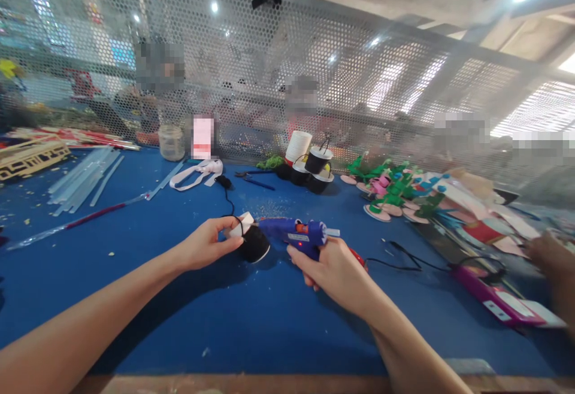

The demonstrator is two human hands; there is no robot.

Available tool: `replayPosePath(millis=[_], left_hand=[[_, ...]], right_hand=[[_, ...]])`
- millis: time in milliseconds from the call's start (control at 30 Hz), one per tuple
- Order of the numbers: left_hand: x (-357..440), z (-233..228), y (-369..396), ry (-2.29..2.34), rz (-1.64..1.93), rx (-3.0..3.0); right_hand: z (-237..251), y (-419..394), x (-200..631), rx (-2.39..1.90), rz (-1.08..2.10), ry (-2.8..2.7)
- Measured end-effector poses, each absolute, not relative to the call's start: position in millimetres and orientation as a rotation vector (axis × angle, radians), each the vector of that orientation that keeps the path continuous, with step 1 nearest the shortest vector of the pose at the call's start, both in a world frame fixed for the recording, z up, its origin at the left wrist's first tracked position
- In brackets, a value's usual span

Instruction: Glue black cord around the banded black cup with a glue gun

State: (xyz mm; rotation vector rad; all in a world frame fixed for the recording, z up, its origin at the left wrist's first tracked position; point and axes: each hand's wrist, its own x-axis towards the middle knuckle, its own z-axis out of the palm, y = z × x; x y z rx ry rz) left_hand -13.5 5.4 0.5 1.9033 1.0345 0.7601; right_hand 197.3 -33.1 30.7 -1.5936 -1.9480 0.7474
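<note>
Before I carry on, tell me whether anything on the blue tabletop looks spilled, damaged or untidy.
Small pale scraps lie loose on the blue tabletop, like stray debris; at right, flat multicoloured pieces lie in a jumbled heap. I see no clear damage.

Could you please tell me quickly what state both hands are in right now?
Left hand: closed, fingers and thumb holding the black-and-white cup.
Right hand: closed around the grip of the blue glue gun.

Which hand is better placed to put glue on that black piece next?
Probably the right hand: it holds the glue gun, aimed at the black piece. The left hand is occupied holding that piece.
</note>
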Motion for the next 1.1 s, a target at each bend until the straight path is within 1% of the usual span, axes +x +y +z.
replayPosePath(millis=[467,1100], left_hand=[[-15.2,4.4,5.5,1.002,0.727,1.917],[-17.8,2.4,8.3,0.921,0.747,1.9]], right_hand=[[33.5,-34.2,199.8,-1.579,0.873,-1.955],[23.8,-19.4,208.3,-1.558,0.904,-1.904]])
